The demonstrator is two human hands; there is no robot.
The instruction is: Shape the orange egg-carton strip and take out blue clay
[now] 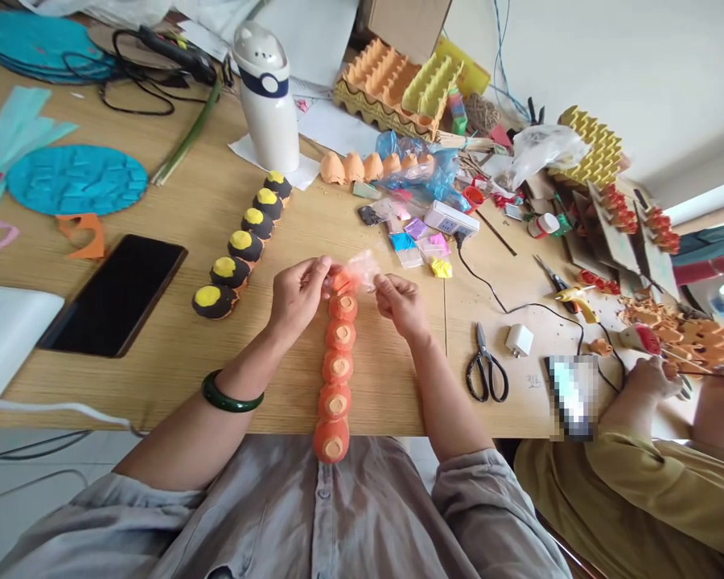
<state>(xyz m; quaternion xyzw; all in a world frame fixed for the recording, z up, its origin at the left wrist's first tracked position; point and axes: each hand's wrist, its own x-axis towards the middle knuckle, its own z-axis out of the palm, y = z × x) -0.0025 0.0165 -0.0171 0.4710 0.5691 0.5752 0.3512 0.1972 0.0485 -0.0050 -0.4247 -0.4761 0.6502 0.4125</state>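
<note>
My left hand (300,291) pinches one side of a small clear plastic bag (362,267) with orange clay (343,281) in it. On the other side, the closed fingers of my right hand (401,305) grip the bag's edge. Just below the bag lies a strip of egg-carton cups (338,368) covered in orange, each with a bare round patch on top. Its near end reaches past the table edge toward my shirt. Left of my hands is a second strip of cups (245,245), black with yellow tops.
A phone (113,295) and a blue oval (78,178) lie at left. A white bottle (269,100) stands behind. Clay packets (413,241), a power strip (452,219) and scissors (486,366) are at right. A co-worker's hands (645,382) work at far right.
</note>
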